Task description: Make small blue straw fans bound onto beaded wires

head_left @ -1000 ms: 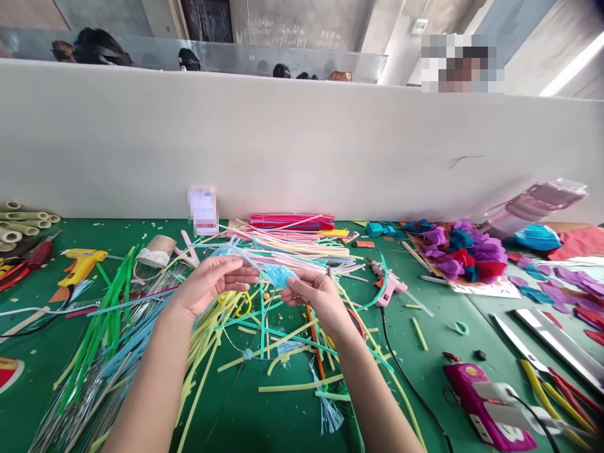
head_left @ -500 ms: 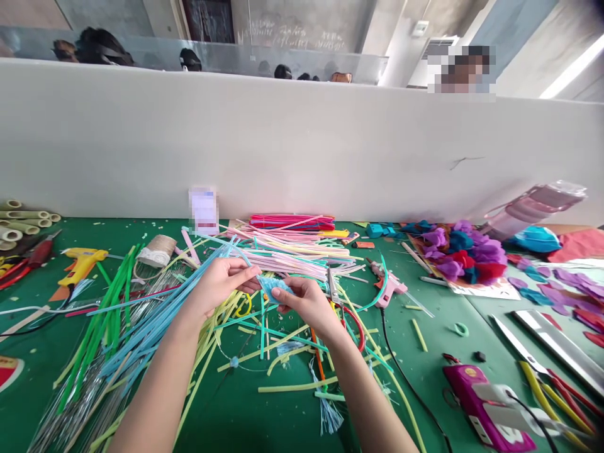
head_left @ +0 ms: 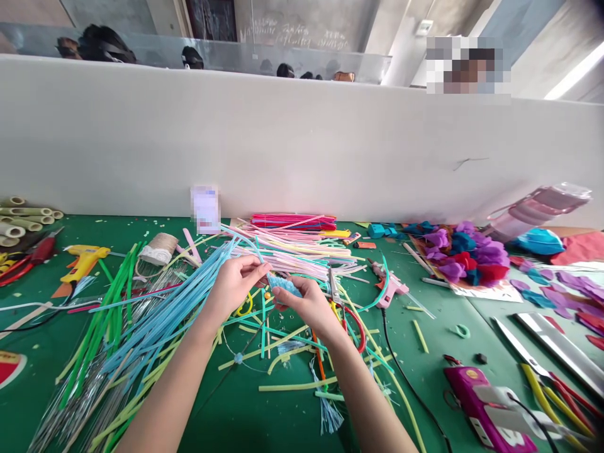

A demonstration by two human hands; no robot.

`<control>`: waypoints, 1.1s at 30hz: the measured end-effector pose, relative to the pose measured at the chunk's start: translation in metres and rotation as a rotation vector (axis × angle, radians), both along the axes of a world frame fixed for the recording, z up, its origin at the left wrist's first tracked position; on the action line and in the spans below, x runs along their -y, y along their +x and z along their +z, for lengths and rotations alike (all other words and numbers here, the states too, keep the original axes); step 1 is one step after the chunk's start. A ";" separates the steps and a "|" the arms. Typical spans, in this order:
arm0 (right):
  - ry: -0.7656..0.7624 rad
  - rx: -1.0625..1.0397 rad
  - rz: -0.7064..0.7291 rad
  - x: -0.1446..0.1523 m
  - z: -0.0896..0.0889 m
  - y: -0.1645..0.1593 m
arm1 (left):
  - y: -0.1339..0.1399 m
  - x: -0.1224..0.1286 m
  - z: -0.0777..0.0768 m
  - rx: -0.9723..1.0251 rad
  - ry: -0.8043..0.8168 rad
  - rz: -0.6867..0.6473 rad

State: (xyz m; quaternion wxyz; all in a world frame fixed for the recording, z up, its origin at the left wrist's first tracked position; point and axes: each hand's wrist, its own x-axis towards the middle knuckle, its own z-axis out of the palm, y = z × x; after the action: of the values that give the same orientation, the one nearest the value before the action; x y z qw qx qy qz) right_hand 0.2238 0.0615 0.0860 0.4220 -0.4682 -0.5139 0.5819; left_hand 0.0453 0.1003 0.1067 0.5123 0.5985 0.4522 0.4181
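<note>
A small light-blue piece made of coiled or woven pipe cleaner (head_left: 285,285) is between my hands, above the middle of the table. My right hand (head_left: 311,305) is closed on it, thumb across the near face. My left hand (head_left: 238,282) pinches at the piece's left end, where a blue pipe cleaner (head_left: 253,244) rises and arcs back over the fingers. Exactly what the left fingertips grip is partly hidden. Beneath my left forearm and wrist lies a bundle of blue pipe cleaners (head_left: 182,308). Scissors (head_left: 335,286) with red and yellow handles lie just beyond my right hand.
A yellow glue gun (head_left: 83,263) and twine spool (head_left: 159,249) lie left, a pink glue gun (head_left: 389,288) right. Pink pipe cleaners (head_left: 292,261) are piled behind my hands. Purple and red felt flowers (head_left: 488,251), a bottle (head_left: 538,211) and a magenta power strip (head_left: 481,402) occupy the right. A white partition (head_left: 283,145) stands behind.
Both hands have shifted slightly right with the blue piece. The left fingers have moved a little, and the blue strand above them now stands more upright. The view has tilted slightly.
</note>
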 end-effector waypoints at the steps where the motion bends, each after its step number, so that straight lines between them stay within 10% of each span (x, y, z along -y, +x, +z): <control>1: 0.002 0.006 0.003 0.000 0.001 0.000 | 0.000 0.000 0.000 -0.005 0.006 -0.004; 16: -0.017 -0.013 -0.038 0.000 0.003 0.000 | 0.001 0.017 0.021 -0.507 0.463 0.081; 33: 0.028 -0.034 -0.067 0.000 0.008 -0.004 | 0.008 0.010 0.001 -0.535 0.577 0.074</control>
State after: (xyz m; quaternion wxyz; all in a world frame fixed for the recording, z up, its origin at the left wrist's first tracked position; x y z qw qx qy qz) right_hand 0.2194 0.0615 0.0939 0.4561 -0.4694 -0.4988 0.5682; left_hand 0.0537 0.0906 0.1074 0.1718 0.7890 0.4551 0.3752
